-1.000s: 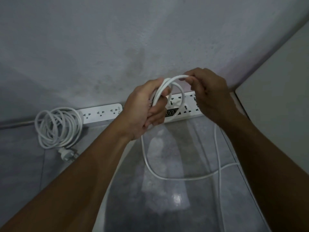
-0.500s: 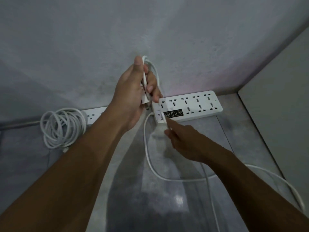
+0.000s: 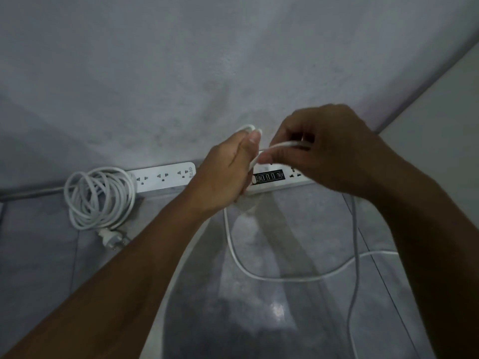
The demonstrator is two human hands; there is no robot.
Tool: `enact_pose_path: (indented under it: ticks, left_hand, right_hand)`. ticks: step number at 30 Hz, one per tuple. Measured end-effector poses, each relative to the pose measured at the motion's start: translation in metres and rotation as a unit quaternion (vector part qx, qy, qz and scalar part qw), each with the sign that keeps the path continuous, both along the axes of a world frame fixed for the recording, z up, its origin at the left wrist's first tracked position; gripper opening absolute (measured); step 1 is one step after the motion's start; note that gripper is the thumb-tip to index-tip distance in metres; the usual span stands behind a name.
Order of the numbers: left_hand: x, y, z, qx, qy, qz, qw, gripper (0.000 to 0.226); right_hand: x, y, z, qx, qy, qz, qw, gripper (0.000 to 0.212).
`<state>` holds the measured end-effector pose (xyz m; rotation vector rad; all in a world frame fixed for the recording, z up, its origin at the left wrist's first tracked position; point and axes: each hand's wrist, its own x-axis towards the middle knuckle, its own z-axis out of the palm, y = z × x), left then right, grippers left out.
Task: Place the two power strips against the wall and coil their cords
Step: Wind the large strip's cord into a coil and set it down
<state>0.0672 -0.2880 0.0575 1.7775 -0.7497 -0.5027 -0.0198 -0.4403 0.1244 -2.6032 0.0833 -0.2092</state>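
Two white power strips lie against the wall's foot. The left strip has its cord coiled at its left end, plug on the floor. The right strip, with black USB ports, is partly hidden behind my hands. My left hand grips loops of that strip's white cord above the strip. My right hand pinches a stretch of the same cord just right of the left hand. The remaining cord trails in a loose curve over the floor to the right.
A grey plastered wall rises behind the strips. A pale panel closes the corner on the right. The floor is glossy grey tile with my shadow on it.
My right hand rose from the floor beside the right strip, bringing a length of cord up to my left hand. My left hand lowered slightly with its loops.
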Motion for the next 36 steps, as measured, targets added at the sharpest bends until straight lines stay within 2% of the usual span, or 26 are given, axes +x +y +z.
enact_pose_path:
  ticks: [2,4,6,11,14,16,20,22,24,28,32,36]
  left_hand:
    - [-0.003,-0.002,0.003,-0.008,0.072,0.003,0.997,0.044]
    - [-0.003,-0.003,0.007,-0.055,0.175,-0.022,0.983,0.051]
    - [0.001,-0.002,0.009,-0.112,0.253,-0.062,0.959,0.052]
    - [0.011,0.002,0.011,-0.206,0.379,-0.101,0.896,0.046]
    - [0.018,0.006,0.012,-0.290,0.427,-0.100,0.851,0.046]
    - [0.024,0.009,0.014,-0.326,0.432,-0.070,0.838,0.047]
    - [0.035,0.011,0.017,-0.336,0.389,0.000,0.858,0.049]
    - [0.037,0.010,0.015,-0.326,0.351,0.042,0.877,0.047]
    - [0.035,0.009,0.013,-0.293,0.293,0.074,0.907,0.045]
    - [0.028,0.009,0.006,-0.142,0.098,0.090,0.981,0.043]
    - [0.025,0.012,-0.004,-0.055,0.012,0.063,0.996,0.029]
    - [0.015,0.014,-0.007,0.009,-0.069,0.078,0.994,0.032]
  right_hand:
    - [0.007,-0.010,-0.004,0.035,-0.022,-0.026,0.999,0.020]
    - [0.014,-0.020,-0.014,0.110,-0.034,-0.066,0.991,0.019]
    - [0.021,-0.024,-0.028,0.153,-0.051,-0.083,0.983,0.016]
    - [0.024,-0.014,-0.065,0.222,-0.106,-0.122,0.961,0.016]
    - [0.017,-0.005,-0.093,0.220,-0.048,-0.158,0.961,0.026]
    - [0.007,0.002,-0.109,0.237,0.017,-0.156,0.959,0.027]
    - [-0.016,0.017,-0.126,0.252,0.144,-0.097,0.952,0.031]
    - [-0.022,0.027,-0.127,0.192,0.202,-0.058,0.959,0.031]
    - [-0.023,0.036,-0.124,0.107,0.222,-0.010,0.969,0.033]
    - [-0.017,0.046,-0.095,0.046,0.191,0.038,0.980,0.021]
    - [-0.011,0.043,-0.052,0.029,0.119,0.033,0.992,0.019]
    - [-0.008,0.034,-0.022,-0.006,0.062,0.006,0.998,0.026]
